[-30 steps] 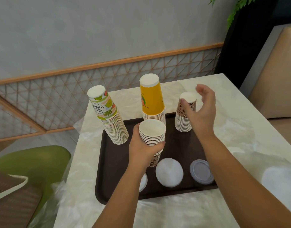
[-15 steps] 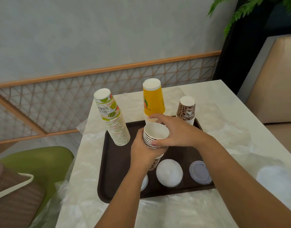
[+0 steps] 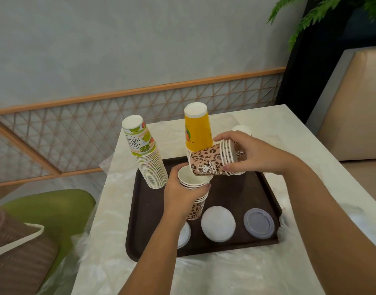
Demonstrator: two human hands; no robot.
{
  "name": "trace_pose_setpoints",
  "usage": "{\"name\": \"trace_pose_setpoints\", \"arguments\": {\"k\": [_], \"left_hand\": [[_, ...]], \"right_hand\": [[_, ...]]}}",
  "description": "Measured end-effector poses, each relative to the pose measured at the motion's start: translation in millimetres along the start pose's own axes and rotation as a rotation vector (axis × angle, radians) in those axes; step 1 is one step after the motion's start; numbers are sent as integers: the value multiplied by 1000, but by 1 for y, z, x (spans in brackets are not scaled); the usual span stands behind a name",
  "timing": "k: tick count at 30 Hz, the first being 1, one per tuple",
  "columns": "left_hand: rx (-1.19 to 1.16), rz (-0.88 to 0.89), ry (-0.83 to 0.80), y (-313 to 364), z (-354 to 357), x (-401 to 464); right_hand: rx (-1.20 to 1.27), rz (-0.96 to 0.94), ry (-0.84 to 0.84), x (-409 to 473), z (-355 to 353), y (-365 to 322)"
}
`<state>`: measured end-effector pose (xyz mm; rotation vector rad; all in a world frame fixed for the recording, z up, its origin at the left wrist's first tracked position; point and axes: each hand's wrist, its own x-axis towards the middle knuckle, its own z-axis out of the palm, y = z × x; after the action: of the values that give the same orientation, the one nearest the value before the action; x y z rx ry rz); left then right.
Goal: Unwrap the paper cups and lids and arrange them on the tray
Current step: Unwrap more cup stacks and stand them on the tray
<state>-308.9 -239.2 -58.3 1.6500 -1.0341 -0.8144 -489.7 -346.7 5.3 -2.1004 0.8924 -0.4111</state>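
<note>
Near the centre of the frame the left hand (image 3: 183, 195) is gripping an upright stack of leopard-print cups (image 3: 194, 196), mouth up, its base hanging just above the dark tray (image 3: 148, 220). The right hand (image 3: 249, 155) is pinching a smaller batch of the same cups (image 3: 212, 160), thumb below and fingers above, holding it tipped on its side with the closed base towards the left of the frame and just over the mouth of the held stack. The step in hand appears to be splitting off this batch and inverting it onto the partly hidden leopard stack (image 3: 241, 129) behind the right hand (only its white top is showing). To do it well, the right hand should be finishing the turn until the rims face straight down, keeping the pinch even so that no cup slides loose, then lowering squarely onto the standing stack. Care is needed beside the tall orange stack (image 3: 196, 130), which is standing just behind the tipped batch and could be knocked. The lime-print stack (image 3: 145, 154) at centre left is already leaning. Along the tray's lower edge are lying a white lid (image 3: 217, 223), a clear lid (image 3: 259, 223) and a further white lid (image 3: 183, 235), partly covered by the left forearm. Crumpled plastic wrapping (image 3: 204, 273) is lying across the table (image 3: 310, 167) below the tray.
</note>
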Motion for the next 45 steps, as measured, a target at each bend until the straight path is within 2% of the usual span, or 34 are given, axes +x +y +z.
{"name": "trace_pose_setpoints", "arguments": {"k": [7,9,12,14,16,20,26,32,34,36,37,38,41,42,43,45], "left_hand": [[27,30,-8,1,7,3],[38,38,-4,-2,8,4],[86,45,-18,-3,10,3],[103,34,-30,-4,12,3],[108,26,-41,-3,12,3],[111,18,-51,-5,11,5],[114,20,-60,-8,10,8],[116,30,-68,-8,11,8],[112,41,-72,-7,11,8],[111,68,-71,-6,11,8],[113,82,-71,-6,11,7],[114,92,-70,-7,11,7],[107,107,-73,-8,13,4],[102,116,-74,-6,14,2],[99,124,-75,-4,14,1],[100,139,-78,1,15,-2]], "right_hand": [[-92,81,-109,-6,3,12],[13,37,44,-5,1,13],[382,-41,444,8,-1,24],[423,-25,620,23,1,41],[370,30,721,35,6,58],[283,113,802,45,21,83],[241,288,766,46,48,114],[167,408,744,48,45,109],[53,364,888,41,45,96],[6,160,1025,30,47,71],[55,78,987,24,47,56],[136,43,869,20,47,40],[321,198,237,11,52,8],[340,250,91,9,55,4],[343,269,13,8,58,2],[301,236,0,7,63,0]]}}
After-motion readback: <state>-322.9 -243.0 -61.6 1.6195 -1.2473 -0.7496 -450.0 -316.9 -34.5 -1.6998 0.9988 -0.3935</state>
